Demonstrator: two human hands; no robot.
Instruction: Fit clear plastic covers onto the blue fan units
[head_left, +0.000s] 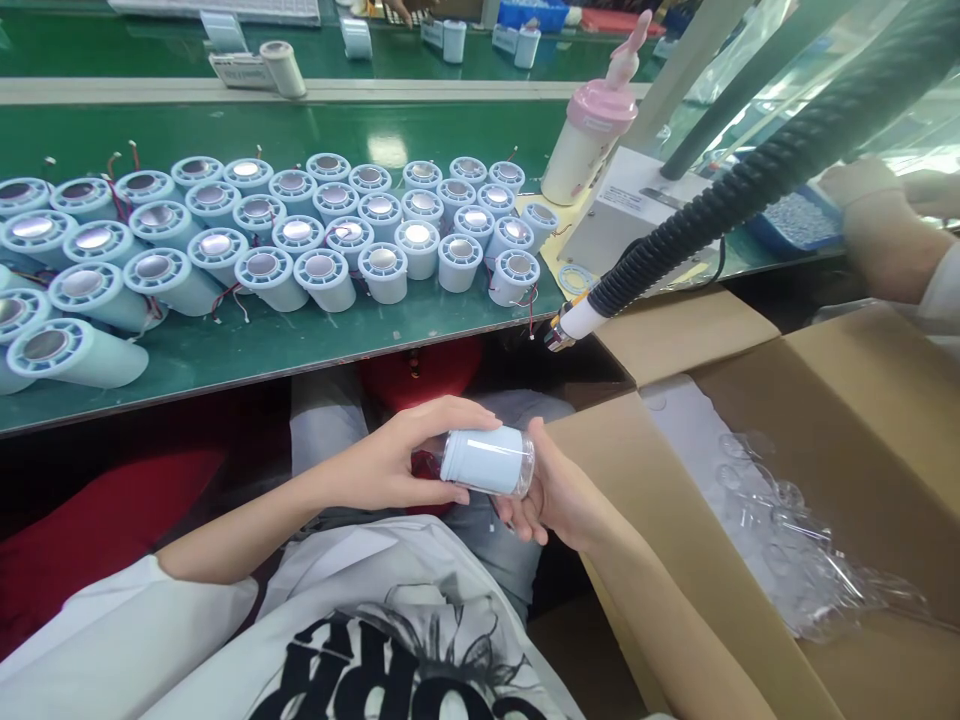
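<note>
Grasps one end of a light blue cylinder in a clear plastic cover with the left hand, fingers along the far side and thumb along the near side. Grasps the other end with the right hand, thumb at the rim and fingers partly curled below. Holds the cylinder sideways above the lap, in front of the green bench and well apart from it.

On the bench, at the left and middle: many light blue housings with slotted rings, shiny round centers and thin red and white wires, some upright, some tilted. To their right: a bottle with a pink lid, a white metal box and a pale blue ring on yellow paper. Across the white box: a black corrugated hose with a white tip.

At the right: an open cardboard box containing clear plastic pieces. Beyond it: a blue tray of small pieces, near another person's hand.
</note>
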